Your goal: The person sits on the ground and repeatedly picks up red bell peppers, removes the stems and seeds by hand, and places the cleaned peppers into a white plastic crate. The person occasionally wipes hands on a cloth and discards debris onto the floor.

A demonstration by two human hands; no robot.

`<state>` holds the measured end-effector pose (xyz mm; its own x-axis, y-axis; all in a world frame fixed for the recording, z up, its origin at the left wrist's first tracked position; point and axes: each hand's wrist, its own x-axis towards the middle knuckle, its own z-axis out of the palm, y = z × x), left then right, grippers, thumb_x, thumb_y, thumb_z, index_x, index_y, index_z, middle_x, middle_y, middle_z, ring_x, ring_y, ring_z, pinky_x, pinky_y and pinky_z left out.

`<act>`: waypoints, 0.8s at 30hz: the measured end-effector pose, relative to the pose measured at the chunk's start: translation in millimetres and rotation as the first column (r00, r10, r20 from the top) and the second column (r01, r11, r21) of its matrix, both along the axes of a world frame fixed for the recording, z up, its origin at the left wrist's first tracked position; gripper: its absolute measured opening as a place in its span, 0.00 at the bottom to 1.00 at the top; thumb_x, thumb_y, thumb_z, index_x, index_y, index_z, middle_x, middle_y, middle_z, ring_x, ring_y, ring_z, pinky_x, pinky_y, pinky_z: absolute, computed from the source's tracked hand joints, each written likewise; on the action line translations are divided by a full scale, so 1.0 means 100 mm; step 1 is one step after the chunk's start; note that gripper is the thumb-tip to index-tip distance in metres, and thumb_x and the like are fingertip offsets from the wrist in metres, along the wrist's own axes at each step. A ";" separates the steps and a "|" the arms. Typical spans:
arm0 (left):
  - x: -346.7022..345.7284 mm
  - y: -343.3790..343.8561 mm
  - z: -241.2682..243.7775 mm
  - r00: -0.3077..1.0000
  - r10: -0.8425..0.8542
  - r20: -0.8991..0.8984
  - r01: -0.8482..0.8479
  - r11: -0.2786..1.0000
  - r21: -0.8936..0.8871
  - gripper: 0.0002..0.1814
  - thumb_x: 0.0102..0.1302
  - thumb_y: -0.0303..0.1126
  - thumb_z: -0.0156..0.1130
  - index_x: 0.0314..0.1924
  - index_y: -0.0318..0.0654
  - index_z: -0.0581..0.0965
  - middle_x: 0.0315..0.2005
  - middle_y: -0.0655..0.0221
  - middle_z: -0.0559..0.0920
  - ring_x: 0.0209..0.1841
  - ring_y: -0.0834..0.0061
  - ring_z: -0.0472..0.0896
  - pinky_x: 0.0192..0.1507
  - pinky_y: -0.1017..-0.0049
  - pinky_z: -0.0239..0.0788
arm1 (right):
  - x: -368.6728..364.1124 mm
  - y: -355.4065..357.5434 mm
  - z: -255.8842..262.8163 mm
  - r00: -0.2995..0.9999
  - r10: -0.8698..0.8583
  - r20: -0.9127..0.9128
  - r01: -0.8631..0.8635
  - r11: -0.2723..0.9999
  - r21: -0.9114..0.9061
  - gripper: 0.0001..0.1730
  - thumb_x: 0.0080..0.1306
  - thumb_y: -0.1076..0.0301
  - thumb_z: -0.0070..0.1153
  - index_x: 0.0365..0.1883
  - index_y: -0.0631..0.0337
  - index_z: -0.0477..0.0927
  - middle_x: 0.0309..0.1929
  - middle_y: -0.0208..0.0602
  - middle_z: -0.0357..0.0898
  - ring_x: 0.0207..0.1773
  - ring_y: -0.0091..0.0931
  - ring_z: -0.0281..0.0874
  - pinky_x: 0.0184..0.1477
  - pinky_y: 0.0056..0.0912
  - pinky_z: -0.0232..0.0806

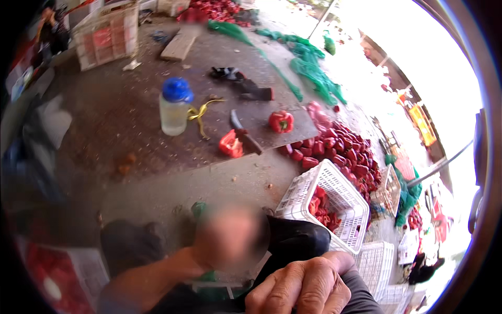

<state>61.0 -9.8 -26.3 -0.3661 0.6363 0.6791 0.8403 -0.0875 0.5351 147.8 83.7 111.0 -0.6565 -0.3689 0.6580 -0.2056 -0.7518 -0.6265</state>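
My left hand (pixel 231 237) reaches in from the lower left, in front of my dark-clad knee (pixel 300 237). It is badly blurred, so its fingers and anything in them do not show. My right hand (pixel 302 284) is close to the camera at the bottom edge, with bent fingers; their tips and the palm are hidden. Beyond the hands lies a brown board (pixel 117 106) bearing a cut red bell pepper (pixel 230 144), a knife (pixel 246 135) with a curved blade, and a whole red bell pepper (pixel 281 122). The knife's handle juts over the board's near edge.
A white plastic crate (pixel 302 192) holding red pepper pieces tilts at right, before a heap of red peppers (pixel 345 149). A blue-capped bottle (pixel 174 108), yellow ribbon (pixel 200 114) and dark cloth (pixel 251 88) lie about the board. Green netting (pixel 313 64) trails beyond.
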 end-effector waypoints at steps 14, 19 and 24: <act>0.13 -0.03 0.23 0.840 0.096 0.533 -0.060 0.995 -0.085 0.05 0.69 0.25 0.61 0.36 0.29 0.78 0.27 0.66 0.78 0.27 0.79 0.78 0.32 0.78 0.70 | -0.96 0.86 -0.51 0.688 -0.692 0.219 0.516 0.678 0.523 0.13 0.69 0.68 0.55 0.28 0.67 0.79 0.26 0.31 0.80 0.29 0.25 0.79 0.32 0.29 0.70; 0.07 0.06 0.26 0.849 0.090 0.521 -0.049 0.995 -0.092 0.05 0.69 0.24 0.60 0.35 0.29 0.78 0.27 0.67 0.78 0.28 0.80 0.77 0.31 0.78 0.69 | -1.63 1.41 -1.76 0.297 -0.683 -0.667 0.593 -0.416 0.690 0.11 0.55 0.64 0.60 0.29 0.65 0.81 0.27 0.52 0.80 0.36 0.49 0.80 0.39 0.50 0.72; 0.05 -0.02 0.17 0.838 0.114 0.533 -0.066 0.992 -0.108 0.05 0.71 0.24 0.59 0.36 0.30 0.77 0.28 0.69 0.78 0.28 0.82 0.77 0.31 0.79 0.69 | -1.85 1.19 -2.20 0.385 -0.643 -0.662 0.354 -0.559 0.750 0.15 0.53 0.72 0.59 0.41 0.63 0.82 0.53 0.53 0.74 0.58 0.46 0.74 0.51 0.45 0.73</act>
<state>65.5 -11.3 -9.5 -0.7165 0.6268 0.3061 0.4208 0.0384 0.9064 -37.4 202.4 -108.8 -0.9442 0.2845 0.1662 0.1886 0.8803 -0.4352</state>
